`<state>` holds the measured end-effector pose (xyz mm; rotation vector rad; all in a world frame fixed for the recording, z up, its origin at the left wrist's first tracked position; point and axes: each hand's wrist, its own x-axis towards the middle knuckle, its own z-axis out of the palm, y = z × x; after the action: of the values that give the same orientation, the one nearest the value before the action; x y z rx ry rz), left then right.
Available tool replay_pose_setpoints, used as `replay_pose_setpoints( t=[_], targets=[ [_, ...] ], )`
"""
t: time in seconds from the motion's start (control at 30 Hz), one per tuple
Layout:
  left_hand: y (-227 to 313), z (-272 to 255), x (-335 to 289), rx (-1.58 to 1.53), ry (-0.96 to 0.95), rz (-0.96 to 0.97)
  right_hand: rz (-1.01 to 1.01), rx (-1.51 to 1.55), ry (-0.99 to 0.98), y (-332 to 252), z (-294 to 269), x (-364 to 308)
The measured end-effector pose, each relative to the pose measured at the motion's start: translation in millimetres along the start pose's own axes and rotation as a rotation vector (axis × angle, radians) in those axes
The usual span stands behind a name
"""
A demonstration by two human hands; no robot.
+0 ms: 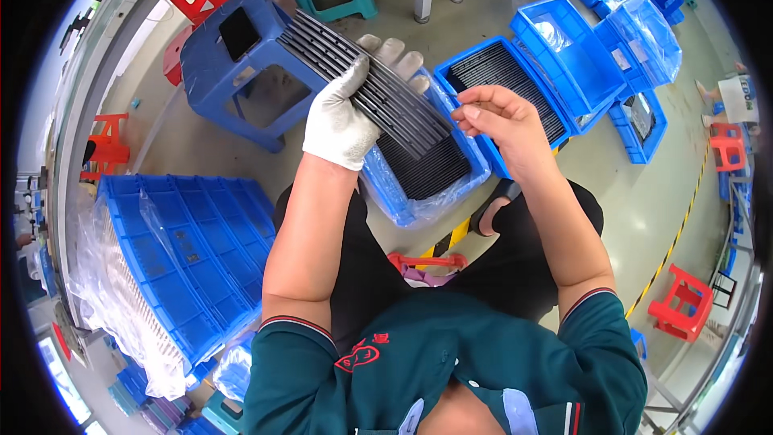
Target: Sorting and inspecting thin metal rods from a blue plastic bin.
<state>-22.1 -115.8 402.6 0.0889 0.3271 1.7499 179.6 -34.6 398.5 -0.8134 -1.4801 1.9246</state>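
Observation:
My left hand [345,122], in a white glove, is closed around a fanned row of thin black strips [366,80] with small holes or marks along them. The strips slant from a blue stool down over a plastic-lined blue bin [400,209]. More black strips [427,171] lie side by side inside that bin. My bare right hand [503,117] hovers right of the held strips, its thumb and forefinger drawn together. Whether anything small is between those fingertips cannot be made out. Beneath and beside it stands another blue bin [562,130] filled with dark strips.
The blue stool [211,72], with a small black square on top, stands ahead left. Empty-looking blue bins [568,56] are stacked at the far right. Large blue crates [193,250] with clear plastic are at my left. A red stool [680,304] stands far right.

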Motion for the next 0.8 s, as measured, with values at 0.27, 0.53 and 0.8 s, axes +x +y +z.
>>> replay_pose_setpoints(
  t=[0.27,0.53,0.8],
  targets=[
    [1,-5,-1,0.004,-0.007,0.033,0.239,0.073,-0.15,0,24,-6],
    [-1,-5,-2,0.017,-0.024,0.031,0.27,0.094,-0.147,7,30,-4],
    [-3,-3,-2,0.005,-0.033,0.015,0.328,0.09,-0.128,8,29,-4]
  ],
)
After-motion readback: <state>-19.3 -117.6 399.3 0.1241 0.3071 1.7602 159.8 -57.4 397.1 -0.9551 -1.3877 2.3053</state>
